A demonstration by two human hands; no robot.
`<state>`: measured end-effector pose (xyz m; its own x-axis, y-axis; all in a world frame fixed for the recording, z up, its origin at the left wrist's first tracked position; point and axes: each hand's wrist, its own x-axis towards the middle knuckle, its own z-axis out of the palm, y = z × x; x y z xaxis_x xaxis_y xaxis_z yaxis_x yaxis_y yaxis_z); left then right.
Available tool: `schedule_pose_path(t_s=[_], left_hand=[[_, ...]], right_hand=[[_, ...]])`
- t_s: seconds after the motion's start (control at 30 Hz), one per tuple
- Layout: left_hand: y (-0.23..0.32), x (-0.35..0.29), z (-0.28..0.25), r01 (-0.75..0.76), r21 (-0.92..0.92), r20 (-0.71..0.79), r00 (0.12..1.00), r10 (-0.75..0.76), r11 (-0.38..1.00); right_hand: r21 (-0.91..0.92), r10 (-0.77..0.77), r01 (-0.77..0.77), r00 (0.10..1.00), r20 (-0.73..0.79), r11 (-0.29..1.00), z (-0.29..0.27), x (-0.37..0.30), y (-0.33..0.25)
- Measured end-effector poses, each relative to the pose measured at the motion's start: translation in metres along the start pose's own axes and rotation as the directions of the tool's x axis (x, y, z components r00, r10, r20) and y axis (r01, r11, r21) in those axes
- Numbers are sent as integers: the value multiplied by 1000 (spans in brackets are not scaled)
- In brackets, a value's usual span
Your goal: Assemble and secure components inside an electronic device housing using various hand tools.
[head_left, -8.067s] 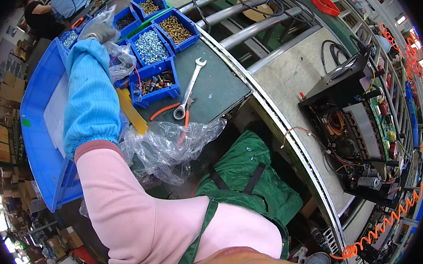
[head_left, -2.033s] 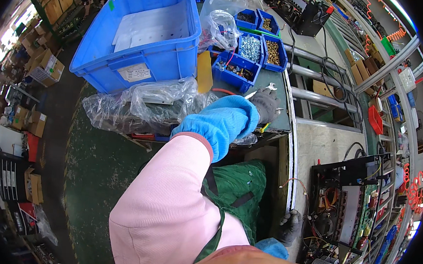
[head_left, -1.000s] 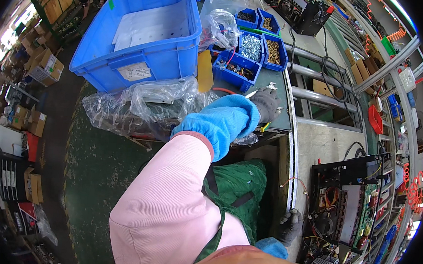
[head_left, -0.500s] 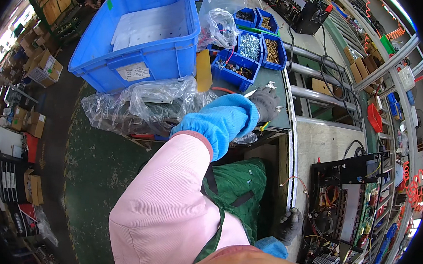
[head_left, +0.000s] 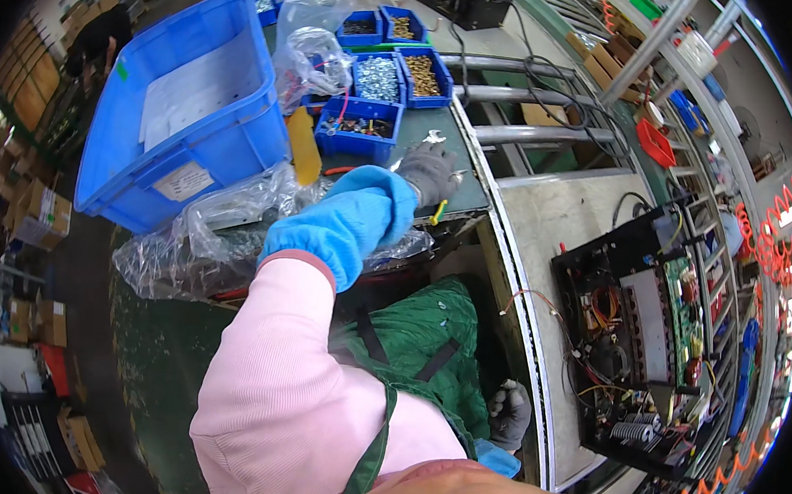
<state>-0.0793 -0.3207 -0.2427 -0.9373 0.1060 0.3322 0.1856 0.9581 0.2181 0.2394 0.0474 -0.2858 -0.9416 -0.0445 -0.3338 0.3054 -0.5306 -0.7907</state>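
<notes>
My left hand (head_left: 427, 174), in a grey glove with a blue sleeve cover, rests on the green bench top (head_left: 472, 183) over some tools. The jaw of a silver open-end spanner (head_left: 434, 137) shows just beyond its fingers. A small yellow tool end (head_left: 440, 212) sticks out on the near side at the bench edge. The fingers are bent down over these tools, and what they grip is hidden. My right hand (head_left: 509, 413), also gloved, hangs low beside my green apron (head_left: 436, 332), its fingers curled and nothing visible in them.
Several small blue bins of screws and fittings (head_left: 378, 79) stand beyond my left hand. A large blue crate (head_left: 177, 154) and clear plastic wrap (head_left: 184, 255) lie to the left. Rightward run a roller conveyor (head_left: 551, 134) and an opened black electronics chassis (head_left: 638, 328).
The view has turned, and the bench sits further left in it. My right hand has drawn back from the conveyor edge towards my apron. My left hand stays over the tools.
</notes>
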Motion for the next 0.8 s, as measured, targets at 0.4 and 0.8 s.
schedule_pose_path(t_s=[0.4, 0.8], left_hand=[[-37, 71, 21, 168, 438, 339, 879, -336, 883], [-42, 82, -25, 239, 50, 47, 969, -241, 970]], right_hand=[[-11, -124, 125, 968, -220, 992, -1, -54, 13], [-49, -118, 108, 955, -273, 993, 11, -53, 7]])
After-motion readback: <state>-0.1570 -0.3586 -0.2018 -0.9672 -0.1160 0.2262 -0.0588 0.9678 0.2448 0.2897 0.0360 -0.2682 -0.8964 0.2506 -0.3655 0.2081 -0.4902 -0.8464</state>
